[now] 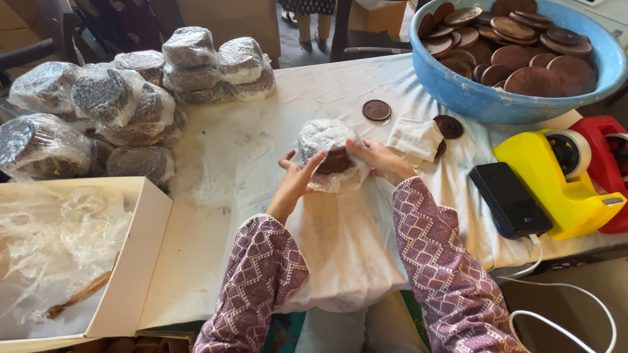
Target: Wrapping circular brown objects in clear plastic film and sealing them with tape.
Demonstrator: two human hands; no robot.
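Both my hands hold a stack of brown discs wrapped in clear plastic film (329, 149) over the white-covered table (248, 150). My left hand (297, 176) cups the bundle's left side with fingers spread on the film. My right hand (378, 159) grips its right side, pinching the film. Patterned purple sleeves cover both my forearms.
Several wrapped stacks (124, 98) are piled at the far left. A white box of plastic sheets (134, 255) sits near left. A blue basin of brown discs (517, 59) stands far right, with loose discs (377, 110), a folded cloth (413, 137), a black phone (510, 199) and yellow and red tape dispensers (569, 176).
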